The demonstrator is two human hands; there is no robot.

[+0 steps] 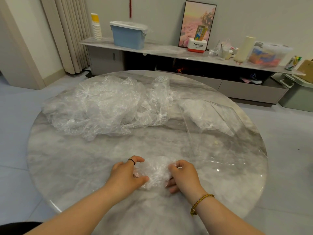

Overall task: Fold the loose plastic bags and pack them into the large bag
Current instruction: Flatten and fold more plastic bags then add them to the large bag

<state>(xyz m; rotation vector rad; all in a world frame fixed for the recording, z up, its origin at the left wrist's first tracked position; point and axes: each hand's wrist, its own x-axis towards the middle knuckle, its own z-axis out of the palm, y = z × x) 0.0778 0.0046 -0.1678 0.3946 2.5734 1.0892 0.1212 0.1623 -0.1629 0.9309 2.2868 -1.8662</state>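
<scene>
Work at six o'clock on the round marble table [76,167]: small bag [155,171], clear and crumpled, lying on the top between left hand [127,174] and right hand [183,178]. Each hand has fingers and thumb curled into one side of it, likely to gather and flatten it for folding. Its edges and handles cannot be made out in the crinkle. Loose bags [101,107], an unfolded heap, at ten to twelve o'clock, probably kept within reach as stock not yet done. Large bag [216,119], at two o'clock, lies flat on the top; pale bundles show inside, number unclear. Its clear walls blend into the tabletop glare, so its mouth is hard to place.
</scene>
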